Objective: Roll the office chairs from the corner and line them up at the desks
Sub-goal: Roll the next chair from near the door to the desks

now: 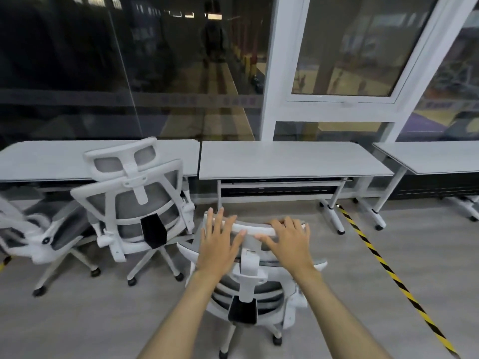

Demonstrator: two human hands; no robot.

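A white-framed office chair with grey mesh (250,278) stands right below me, its back toward me, facing the middle desk (293,158). My left hand (217,244) lies flat on the left side of its headrest with fingers spread. My right hand (290,242) rests on the right side of the headrest, fingers straight and draped over the top rim. A second matching chair (140,203) stands at the left desk (64,158), close beside mine. A third chair (33,229) leans at the far left edge.
A third desk (435,156) reaches in from the right. Yellow-and-black tape (388,270) runs diagonally across the grey floor on the right. Glass walls and a white window frame (274,73) stand behind the desks. Open floor lies between my chair and the middle desk.
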